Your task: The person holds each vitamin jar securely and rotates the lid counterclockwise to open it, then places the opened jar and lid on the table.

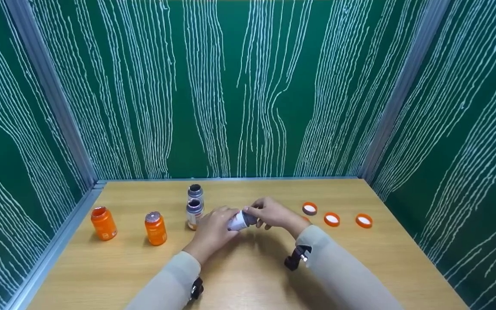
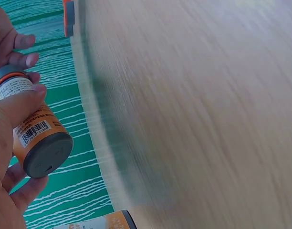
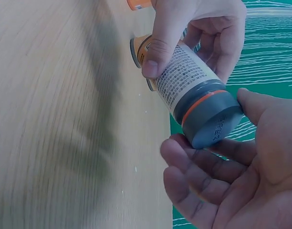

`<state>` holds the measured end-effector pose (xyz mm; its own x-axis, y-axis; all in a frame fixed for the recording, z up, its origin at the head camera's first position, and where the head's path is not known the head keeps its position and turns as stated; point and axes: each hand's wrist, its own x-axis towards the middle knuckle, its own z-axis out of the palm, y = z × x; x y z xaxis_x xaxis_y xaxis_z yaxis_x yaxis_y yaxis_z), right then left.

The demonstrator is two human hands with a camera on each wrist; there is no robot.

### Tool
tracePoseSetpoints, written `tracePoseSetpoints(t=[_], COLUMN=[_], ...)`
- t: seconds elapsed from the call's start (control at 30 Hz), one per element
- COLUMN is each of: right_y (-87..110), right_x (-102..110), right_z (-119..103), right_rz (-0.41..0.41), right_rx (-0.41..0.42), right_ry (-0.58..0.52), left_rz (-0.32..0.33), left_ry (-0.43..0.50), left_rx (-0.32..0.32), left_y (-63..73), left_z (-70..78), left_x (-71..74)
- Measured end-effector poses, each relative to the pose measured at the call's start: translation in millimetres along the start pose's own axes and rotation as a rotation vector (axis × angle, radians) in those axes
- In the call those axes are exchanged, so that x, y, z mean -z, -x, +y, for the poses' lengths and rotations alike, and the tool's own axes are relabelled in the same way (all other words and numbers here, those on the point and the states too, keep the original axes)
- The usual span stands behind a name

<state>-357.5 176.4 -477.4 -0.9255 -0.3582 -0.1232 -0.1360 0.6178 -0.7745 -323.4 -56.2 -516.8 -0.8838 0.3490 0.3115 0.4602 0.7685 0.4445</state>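
Tilted above the table is a labelled supplement bottle (image 1: 237, 221) with a grey base. My left hand (image 1: 216, 228) grips it round the body, thumb across the label in the left wrist view. Its grey cap (image 3: 213, 119) with an orange ring is on the bottle and points toward my right hand (image 1: 275, 213). The right thumb touches one side of the cap and the fingers curl under the other. Just left of my left hand stand two grey-necked bottles, one nearer (image 1: 194, 213) and one behind (image 1: 195, 191), both with dark open mouths.
Further left stand two orange bottles, one with an open mouth (image 1: 104, 224) and one with a silvery top (image 1: 156, 229). Right of my right hand lie several lids, including a grey-and-orange lid (image 1: 309, 209) and an orange lid (image 1: 364, 221). Green walls (image 1: 248, 107) enclose the wooden table (image 1: 114, 267).
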Motion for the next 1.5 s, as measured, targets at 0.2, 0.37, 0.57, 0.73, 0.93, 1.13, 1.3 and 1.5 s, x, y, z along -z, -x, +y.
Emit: tracePoseSetpoints(t=[0.2, 0.37, 0.57, 0.73, 0.93, 1.13, 1.3, 1.5], right_y=[-0.2, -0.2, -1.2, -1.2, -3.5, -1.4, 0.8, 3.1], right_x=[-0.1, -0.6, -0.2, -0.1, -1.8, 0.2, 3.0, 5.8], right_z=[1.5, 2.9, 6.0, 4.6, 3.2, 5.2, 5.5, 4.4], right_rz=[0.004, 0.006, -0.002, 0.009, 0.063, 0.021, -0.003, -0.016], right_rx=[0.063, 0.136, 0.235, 0.189, 0.123, 0.058, 0.061, 0.127], right_ry=[0.05, 0.112, 0.103, 0.051, 0.05, 0.057, 0.055, 0.045], left_rz=[-0.003, -0.021, -0.018, -0.012, -0.001, 0.004, 0.007, 0.012], left_ry=[0.018, 0.021, 0.011, 0.01, 0.019, 0.024, 0.03, 0.047], left_rx=[0.015, 0.027, 0.019, 0.016, 0.02, 0.016, 0.018, -0.01], left_y=[-1.5, -2.5, -4.4, -4.5, -4.1, -2.9, -2.2, -1.7], left_z=[-1.3, -4.5, -7.0, -7.6, -6.9, -6.3, -7.6, -9.5], left_x=[-1.2, -4.0, -6.7, -6.4, -6.7, -6.5, -6.5, -6.8])
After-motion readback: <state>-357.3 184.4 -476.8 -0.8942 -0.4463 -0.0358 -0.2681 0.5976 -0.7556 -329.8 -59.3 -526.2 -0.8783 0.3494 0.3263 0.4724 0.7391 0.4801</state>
